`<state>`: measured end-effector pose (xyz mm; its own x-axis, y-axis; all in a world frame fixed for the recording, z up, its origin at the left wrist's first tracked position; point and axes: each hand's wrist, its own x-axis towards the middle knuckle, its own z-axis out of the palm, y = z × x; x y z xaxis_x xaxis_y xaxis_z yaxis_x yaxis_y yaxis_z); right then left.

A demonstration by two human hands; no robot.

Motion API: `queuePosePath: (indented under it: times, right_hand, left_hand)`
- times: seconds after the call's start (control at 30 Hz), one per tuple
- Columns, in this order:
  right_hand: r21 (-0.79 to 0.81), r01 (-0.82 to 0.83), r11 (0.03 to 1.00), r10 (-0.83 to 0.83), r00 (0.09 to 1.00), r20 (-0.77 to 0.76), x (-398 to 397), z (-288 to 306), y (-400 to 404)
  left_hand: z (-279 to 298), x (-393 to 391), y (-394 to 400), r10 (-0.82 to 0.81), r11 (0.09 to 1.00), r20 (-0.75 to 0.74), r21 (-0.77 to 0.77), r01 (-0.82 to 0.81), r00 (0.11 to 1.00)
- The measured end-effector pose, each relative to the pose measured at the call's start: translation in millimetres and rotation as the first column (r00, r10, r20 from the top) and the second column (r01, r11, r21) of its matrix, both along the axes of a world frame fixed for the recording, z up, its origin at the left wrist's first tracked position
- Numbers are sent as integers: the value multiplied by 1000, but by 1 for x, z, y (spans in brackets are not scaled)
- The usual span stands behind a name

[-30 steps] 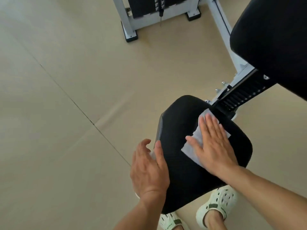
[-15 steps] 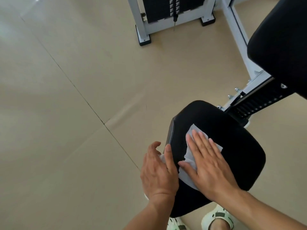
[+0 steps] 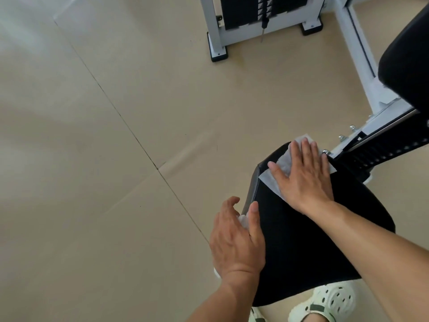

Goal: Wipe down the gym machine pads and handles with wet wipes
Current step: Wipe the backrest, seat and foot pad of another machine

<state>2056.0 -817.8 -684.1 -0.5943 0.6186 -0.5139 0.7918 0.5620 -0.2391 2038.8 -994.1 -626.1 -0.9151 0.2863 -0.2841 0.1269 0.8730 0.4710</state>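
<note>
Both hands on the seat pad, a wipe under each.

Left hand (image 3: pixel 236 238) hugs the pad's near-left edge, fingers curled round a crumpled wipe (image 3: pixel 243 220), thumb lying up on the black seat pad (image 3: pixel 301 240). Across to the right hand (image 3: pixel 306 180): fingers straight and together, palm pressing a flat wet wipe (image 3: pixel 276 173) onto the pad's far corner, just short of the white frame (image 3: pixel 362 66).
</note>
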Motion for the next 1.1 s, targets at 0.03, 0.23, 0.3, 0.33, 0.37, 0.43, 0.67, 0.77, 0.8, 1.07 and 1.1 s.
queuePosePath:
  times: [0.03,0.23,0.3,0.33,0.37,0.43,0.67,0.77,0.8,1.07,1.1]
  right_hand:
    - [-1,-3,1000,3,1000,1,0,1,-1]
    - [95,-242,966,253,959,-130,31,10,-44]
    - [129,-331,935,352,915,-196,54,18,-67]
    - [133,-364,922,386,896,-219,65,21,-75]
    - [125,-383,915,403,885,-232,73,23,-81]
    - [118,-389,914,406,881,-243,73,23,-82]
    - [10,-178,984,178,984,-25,-36,1,0]
    - [1,-112,994,112,994,4,-51,-6,35]
    - [-9,-87,996,87,996,3,-45,-8,43]
    - [33,17,999,-15,998,-55,-23,-3,38]
    - [39,28,999,-26,999,-42,-31,-1,36]
  left_hand:
    - [1,0,-1,-5,1000,1,-1,5,1000]
    - [3,0,-1,4,1000,8,19,-4,1000]
    - [3,0,-1,43,999,18,27,-43,999]
    - [4,0,-1,62,998,25,28,-63,998]
    - [4,0,-1,77,996,32,31,-78,997]
    - [5,-2,0,88,996,34,30,-89,996]
    - [8,0,1,68,998,17,-7,-68,998]
    - [8,0,1,82,997,24,-4,-82,996]
    - [8,0,1,84,996,28,-3,-84,996]
    - [5,-2,1,87,996,47,23,-88,995]
    - [5,-2,2,100,994,51,32,-101,994]
